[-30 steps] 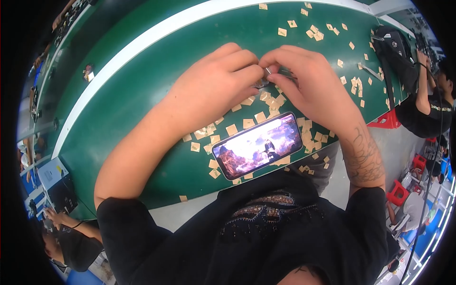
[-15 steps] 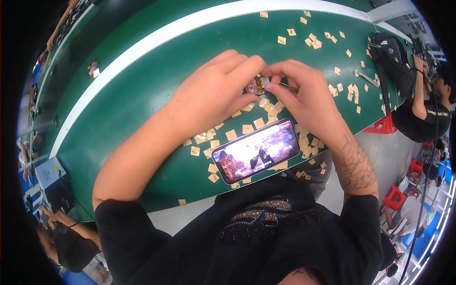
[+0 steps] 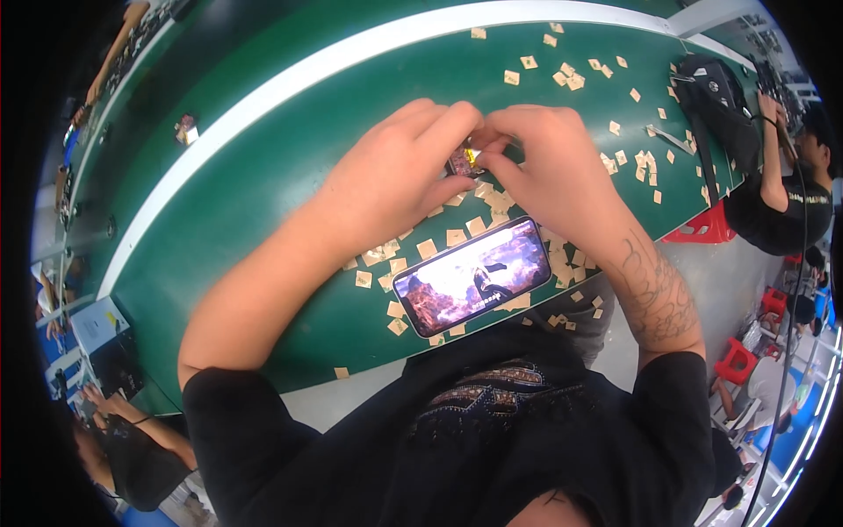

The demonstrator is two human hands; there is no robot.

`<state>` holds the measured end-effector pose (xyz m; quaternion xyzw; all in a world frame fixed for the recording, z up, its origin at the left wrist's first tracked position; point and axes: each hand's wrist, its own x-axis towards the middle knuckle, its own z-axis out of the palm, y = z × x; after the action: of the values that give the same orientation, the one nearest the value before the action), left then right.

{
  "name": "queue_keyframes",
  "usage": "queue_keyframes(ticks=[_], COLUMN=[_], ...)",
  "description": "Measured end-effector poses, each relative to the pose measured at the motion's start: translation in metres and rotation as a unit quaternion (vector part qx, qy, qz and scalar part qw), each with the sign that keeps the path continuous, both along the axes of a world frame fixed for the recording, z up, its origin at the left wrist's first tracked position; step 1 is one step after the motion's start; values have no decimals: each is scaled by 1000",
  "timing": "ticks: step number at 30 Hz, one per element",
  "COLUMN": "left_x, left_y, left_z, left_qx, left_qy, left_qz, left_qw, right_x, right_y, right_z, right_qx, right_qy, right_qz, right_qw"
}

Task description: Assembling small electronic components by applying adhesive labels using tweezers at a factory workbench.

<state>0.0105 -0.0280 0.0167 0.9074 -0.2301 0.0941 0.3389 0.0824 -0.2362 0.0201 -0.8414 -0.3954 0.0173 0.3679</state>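
Both hands meet over the green table (image 3: 263,184), around a small flat part (image 3: 462,162) with a reddish, circuit-like face and a shiny yellow patch. My left hand (image 3: 391,162) grips its left side, thumb below and fingers curled over the far edge. From the right, my right hand (image 3: 553,167) has its thumb and fingertips pinched at the part's right end; what lies between them is covered. A phone (image 3: 474,277) showing a bright mountain picture lies just in front of the hands. Small square beige paper pieces (image 3: 455,237) are scattered around it.
More beige squares (image 3: 566,75) lie at the far right, near tweezers-like metal strip (image 3: 670,138) and a black bag (image 3: 716,101). A white bar (image 3: 290,83) crosses behind. Another small part (image 3: 186,130) sits beyond it. A box (image 3: 101,325) stands left; people sit at both sides.
My right fingertips have shifted left and closed in over the part, covering the pale piece seen at its right end. My left hand keeps its grip. The whole view has shifted slightly.
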Motion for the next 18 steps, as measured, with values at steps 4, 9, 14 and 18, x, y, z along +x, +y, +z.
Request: queue_keyframes(ticks=[4,9,14,18], left_x=[-6,-4,1,15], left_y=[-1,-4,-6,-5], left_z=[-2,-3,11,7], left_qx=[-9,-20,-129,-188], left_qy=[6,-83,107,106], left_qz=[7,-2,64,87], left_qw=[1000,996,984,973], right_x=[4,2,6,7], right_y=[-4,-16,-17,-14], right_z=[1,7,14,9], right_qx=[2,55,118,152], right_qy=[74,106,199,140], right_qz=[28,-9,-12,-29], right_qw=[997,993,973,978])
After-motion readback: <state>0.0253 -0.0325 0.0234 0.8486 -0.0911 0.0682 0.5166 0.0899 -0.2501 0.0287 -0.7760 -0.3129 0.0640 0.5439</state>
